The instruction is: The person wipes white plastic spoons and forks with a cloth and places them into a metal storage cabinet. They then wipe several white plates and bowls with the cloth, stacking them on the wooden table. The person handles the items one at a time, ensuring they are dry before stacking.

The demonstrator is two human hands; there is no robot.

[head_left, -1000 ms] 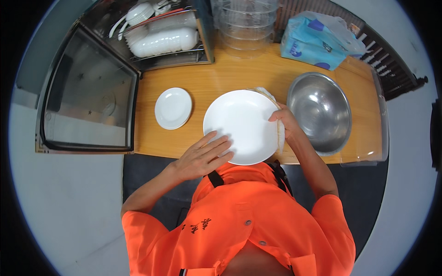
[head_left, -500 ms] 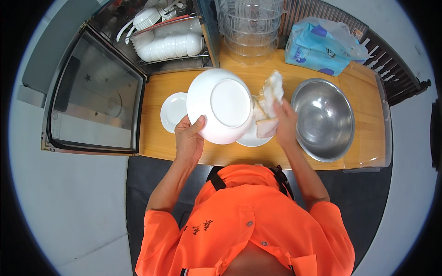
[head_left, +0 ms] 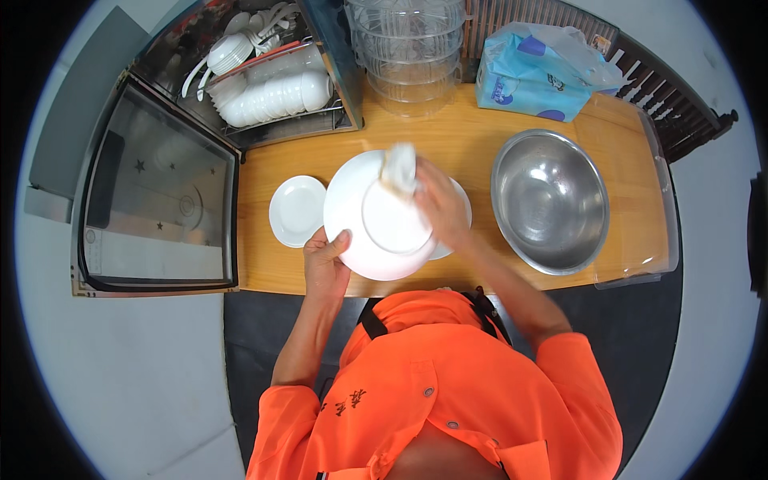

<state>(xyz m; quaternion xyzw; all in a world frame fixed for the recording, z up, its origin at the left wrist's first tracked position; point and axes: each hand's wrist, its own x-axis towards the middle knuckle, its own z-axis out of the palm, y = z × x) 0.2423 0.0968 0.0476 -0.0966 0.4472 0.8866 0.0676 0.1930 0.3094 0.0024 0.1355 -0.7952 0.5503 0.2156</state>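
A large white bowl is turned with its underside and foot ring toward me, above the table. My left hand grips its lower left rim, the thumb on the outside. My right hand holds a whitish cloth, blurred by motion, against the upper part of the bowl's outside. Partly hidden behind the bowl and my right hand is a white plate on the table. A smaller white plate lies to the left of the bowl.
A metal basin stands at the right on the wooden table. An open cabinet holds stacked white bowls and spoons, its glass door swung out leftward. Clear stacked containers and a blue tissue pack stand at the back.
My right hand has brought the cloth leftward from beside the bowl onto its underside. The bowl sits slightly lower in the picture, still in my left hand. The whole view has shifted a little.
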